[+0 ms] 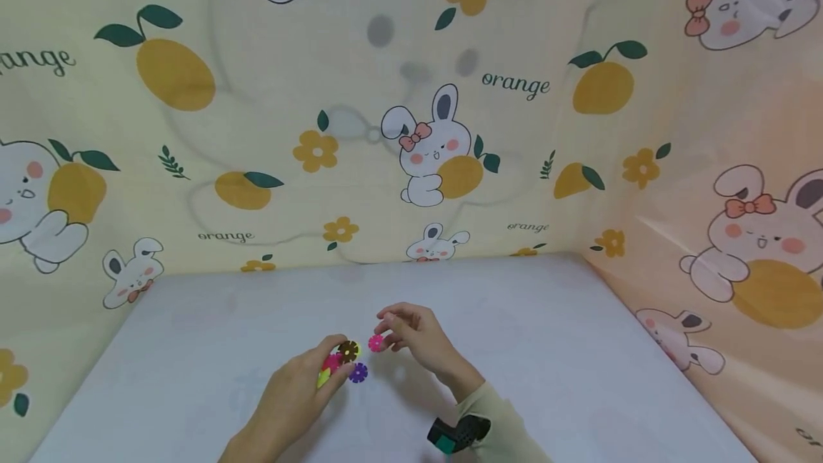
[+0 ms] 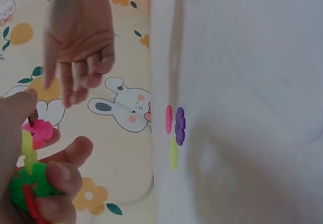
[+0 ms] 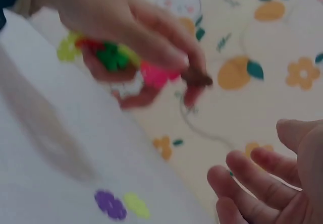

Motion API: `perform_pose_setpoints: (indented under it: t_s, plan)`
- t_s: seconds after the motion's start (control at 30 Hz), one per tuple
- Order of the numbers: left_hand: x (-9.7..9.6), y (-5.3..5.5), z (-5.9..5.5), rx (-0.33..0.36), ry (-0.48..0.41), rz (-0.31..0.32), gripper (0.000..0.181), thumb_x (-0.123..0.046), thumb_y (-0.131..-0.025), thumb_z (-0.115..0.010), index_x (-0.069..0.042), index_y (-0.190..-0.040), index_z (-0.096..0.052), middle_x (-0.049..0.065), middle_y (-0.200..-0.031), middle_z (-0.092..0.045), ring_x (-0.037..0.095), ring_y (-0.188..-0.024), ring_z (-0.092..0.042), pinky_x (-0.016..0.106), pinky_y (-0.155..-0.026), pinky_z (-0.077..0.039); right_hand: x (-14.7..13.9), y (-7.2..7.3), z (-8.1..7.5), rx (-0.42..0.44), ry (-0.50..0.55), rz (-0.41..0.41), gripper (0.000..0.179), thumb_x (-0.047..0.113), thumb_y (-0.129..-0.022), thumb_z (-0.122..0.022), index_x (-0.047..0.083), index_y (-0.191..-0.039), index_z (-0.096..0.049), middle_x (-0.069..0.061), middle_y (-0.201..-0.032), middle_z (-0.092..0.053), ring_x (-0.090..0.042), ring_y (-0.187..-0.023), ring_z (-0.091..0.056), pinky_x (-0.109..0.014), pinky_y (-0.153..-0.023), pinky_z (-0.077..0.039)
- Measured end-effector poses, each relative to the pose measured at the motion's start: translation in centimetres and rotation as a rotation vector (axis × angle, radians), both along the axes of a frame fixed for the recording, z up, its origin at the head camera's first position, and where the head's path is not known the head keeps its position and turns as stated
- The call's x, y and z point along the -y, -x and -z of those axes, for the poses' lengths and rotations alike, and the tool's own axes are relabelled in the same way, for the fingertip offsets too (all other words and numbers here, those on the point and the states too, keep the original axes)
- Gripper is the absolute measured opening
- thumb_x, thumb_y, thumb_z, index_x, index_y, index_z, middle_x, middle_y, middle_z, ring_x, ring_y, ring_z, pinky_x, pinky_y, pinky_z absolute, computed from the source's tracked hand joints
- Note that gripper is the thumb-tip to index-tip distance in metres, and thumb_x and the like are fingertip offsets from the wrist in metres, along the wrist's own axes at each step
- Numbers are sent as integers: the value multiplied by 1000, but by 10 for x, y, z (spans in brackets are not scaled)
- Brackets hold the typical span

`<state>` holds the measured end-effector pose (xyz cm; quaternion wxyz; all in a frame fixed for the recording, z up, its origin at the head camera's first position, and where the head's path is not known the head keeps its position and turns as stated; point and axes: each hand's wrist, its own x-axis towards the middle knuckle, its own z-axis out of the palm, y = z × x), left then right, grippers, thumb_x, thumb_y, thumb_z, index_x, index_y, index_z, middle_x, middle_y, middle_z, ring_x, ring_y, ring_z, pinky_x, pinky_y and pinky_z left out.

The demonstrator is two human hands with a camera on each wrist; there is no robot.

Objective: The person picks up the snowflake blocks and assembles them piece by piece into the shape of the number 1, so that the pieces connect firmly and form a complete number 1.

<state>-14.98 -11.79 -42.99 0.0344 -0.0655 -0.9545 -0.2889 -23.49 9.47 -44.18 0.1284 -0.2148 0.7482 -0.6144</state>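
My left hand point(image 1: 289, 384) grips a joined cluster of notched plastic snowflake discs. A brown disc point(image 1: 348, 351) is pinched near its fingertips, next to a pink disc point(image 2: 38, 133). Further down the cluster are a yellow disc point(image 2: 29, 151), a green disc point(image 2: 34, 183) and a red disc point(image 2: 33, 204). My right hand point(image 1: 418, 338) hovers to the right, fingers loosely bent, holding nothing. Below it on the table lie a loose pink disc point(image 1: 376, 343), a purple disc point(image 1: 358, 372) and a yellow disc point(image 3: 137, 205). In the head view, the brown disc partly covers the loose yellow one.
The white tabletop point(image 1: 527, 363) spreads around both hands. Behind it and at the sides hangs a printed cloth point(image 1: 411, 56) with rabbits and oranges. A black band with a device point(image 1: 459, 434) is on the right wrist.
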Motion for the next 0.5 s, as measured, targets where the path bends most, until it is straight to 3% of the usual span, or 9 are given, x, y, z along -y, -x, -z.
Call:
perform_pose_setpoints:
  t_s: [0.1, 0.23, 0.37, 0.5]
  plan:
    - [1, 1, 1, 19, 10, -10, 47, -46, -94, -68, -22, -134, -61, 0, -113, -76, 18, -94, -72, 46, -85, -60, -2, 11, 9, -57, -25, 53, 32, 23, -106, -53, -1, -123, -63, -29, -113, -69, -28, -91, -73, -40, -82, -60]
    - [2, 2, 3, 12, 6, -11, 44, -44, -95, -68, -24, -133, -60, 0, -113, -76, 19, -94, -72, 46, -85, -59, 3, 22, 26, -134, -98, 103, 30, 20, -105, -56, -1, -123, -65, -26, -117, -69, -29, -98, -69, -37, -86, -57]
    - [3, 2, 4, 9, 4, -11, 44, -45, -96, -67, -24, -134, -60, 1, -114, -76, 21, -97, -72, 48, -86, -59, 8, 24, 44, -171, -301, 60, 35, 20, -105, -54, 6, -136, -60, -17, -136, -63, -31, -122, -60, -47, -101, -51]
    - [3, 3, 3, 28, 5, -7, 46, -46, -95, -67, -23, -134, -60, 1, -114, -76, 23, -99, -73, 48, -86, -59, 11, 20, 54, -257, -522, 14, 39, 20, -104, -55, 14, -142, -57, -14, -148, -53, -36, -140, -45, -62, -115, -33]
